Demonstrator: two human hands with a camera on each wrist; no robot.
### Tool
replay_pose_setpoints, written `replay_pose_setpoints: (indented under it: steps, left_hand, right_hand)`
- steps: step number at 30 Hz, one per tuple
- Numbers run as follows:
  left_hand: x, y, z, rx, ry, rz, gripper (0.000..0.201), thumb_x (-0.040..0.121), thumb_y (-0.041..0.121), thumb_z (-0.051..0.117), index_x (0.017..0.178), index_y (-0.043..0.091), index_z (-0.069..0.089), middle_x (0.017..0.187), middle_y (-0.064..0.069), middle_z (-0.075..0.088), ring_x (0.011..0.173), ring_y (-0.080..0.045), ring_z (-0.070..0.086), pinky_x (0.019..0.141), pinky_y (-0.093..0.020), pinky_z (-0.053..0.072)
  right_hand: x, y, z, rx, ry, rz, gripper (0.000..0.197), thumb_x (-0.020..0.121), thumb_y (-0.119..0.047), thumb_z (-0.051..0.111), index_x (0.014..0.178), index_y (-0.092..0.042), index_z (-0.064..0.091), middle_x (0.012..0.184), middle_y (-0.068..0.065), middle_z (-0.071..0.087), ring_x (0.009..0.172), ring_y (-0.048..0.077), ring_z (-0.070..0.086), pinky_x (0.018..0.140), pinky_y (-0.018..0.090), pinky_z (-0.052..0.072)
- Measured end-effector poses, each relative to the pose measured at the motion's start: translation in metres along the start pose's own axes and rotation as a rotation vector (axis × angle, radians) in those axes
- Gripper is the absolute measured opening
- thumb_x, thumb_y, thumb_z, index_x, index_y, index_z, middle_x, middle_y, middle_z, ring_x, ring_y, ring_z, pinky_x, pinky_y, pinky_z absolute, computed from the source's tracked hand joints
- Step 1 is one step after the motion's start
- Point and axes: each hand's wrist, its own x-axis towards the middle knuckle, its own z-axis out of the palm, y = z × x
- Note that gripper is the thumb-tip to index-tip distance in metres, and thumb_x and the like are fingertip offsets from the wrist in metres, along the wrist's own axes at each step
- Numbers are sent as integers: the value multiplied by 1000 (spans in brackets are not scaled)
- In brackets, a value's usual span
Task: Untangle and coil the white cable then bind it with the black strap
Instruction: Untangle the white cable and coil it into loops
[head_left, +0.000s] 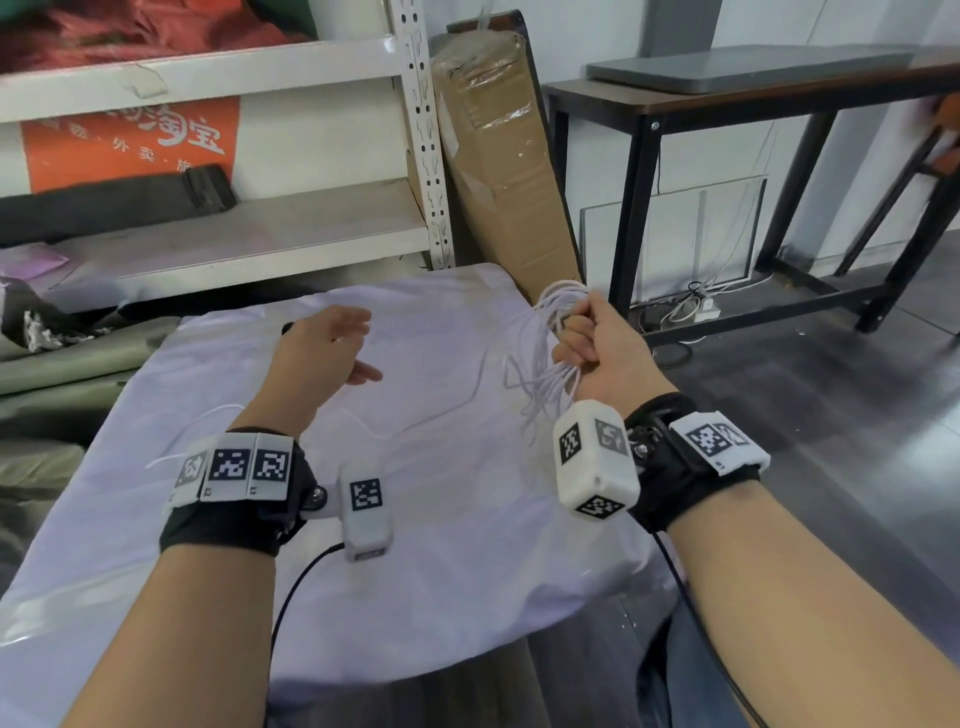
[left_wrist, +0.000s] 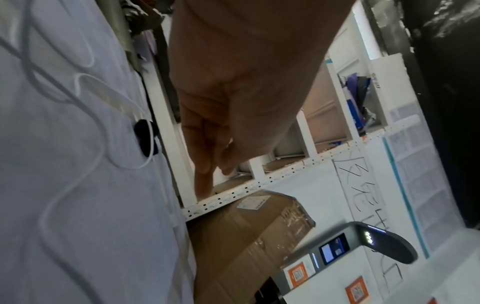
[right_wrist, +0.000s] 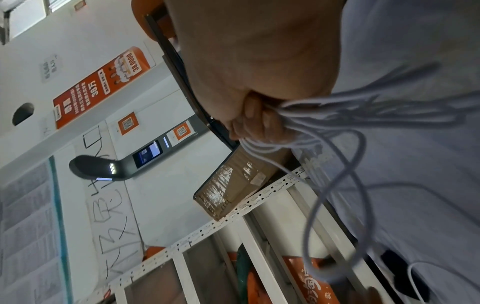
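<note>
Right hand (head_left: 597, 348) is clenched round a bunch of white cable (head_left: 550, 332) loops, held up just off the far right corner of the white-sheeted tabletop (head_left: 441, 545). A loose tail trails across the sheet. Left hand (head_left: 324, 353) hangs above it, fingers relaxed, holding nothing. The black strap (left_wrist: 146, 137) lies at the tabletop's far edge, just beyond that hand.

Black wristbands (head_left: 223, 525) carry white coded marker blocks (head_left: 596, 462).
</note>
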Motion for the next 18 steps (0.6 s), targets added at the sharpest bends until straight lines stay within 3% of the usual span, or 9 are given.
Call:
replay_pose_setpoints:
  steps: [2,4,6,9,11,14,18]
  left_hand:
    - [-3,11,8,-42,-55,52,25,97,12,47,118,20,58,124,-1,61,84,-12,70,73,-22,52]
    - [-12,24,18,-37,-182,85,32,96,22,52,128,24,54,131,7,56,104,-8,61,89,-25,47]
    - [-21,33,28,-28,-343,88,44,94,32,55,137,28,47,135,16,50,113,-5,55,98,-26,39]
    - [-26,37,37,-75,-475,72,38,90,29,61,128,22,57,119,7,67,105,-10,64,99,-29,44]
    - [-25,37,37,-160,-430,40,25,92,20,60,115,15,65,99,-1,74,87,-13,69,91,-27,51]
    - [-21,36,33,-263,-331,18,19,93,23,58,104,14,69,85,2,70,69,-8,63,75,-19,53]
    - [-16,32,28,-369,-293,8,19,92,17,59,108,21,67,96,6,66,88,-8,60,84,-21,47]
  right_hand:
    - [-5,3,5,-88,-113,54,41,102,-37,36,68,-16,45,37,-9,28,26,4,21,28,17,21]
    - [-11,6,11,-201,-187,79,39,101,-35,39,69,-15,46,38,-9,28,28,3,21,30,16,20]
    - [-18,9,17,-318,-240,84,38,101,-34,39,69,-14,46,39,-10,26,29,3,20,32,16,18]
    - [-22,12,21,-424,-288,104,37,102,-34,38,71,-15,45,40,-10,25,30,3,19,35,18,15]
    - [-22,14,21,-464,-311,118,36,101,-35,38,71,-16,45,41,-10,26,30,3,19,34,17,16]
    - [-24,15,22,-517,-346,141,36,101,-36,40,70,-16,45,42,-10,26,32,4,19,34,17,17]
    - [-32,17,24,-629,-409,196,34,96,-40,49,74,-14,49,43,-10,27,34,4,20,37,17,17]
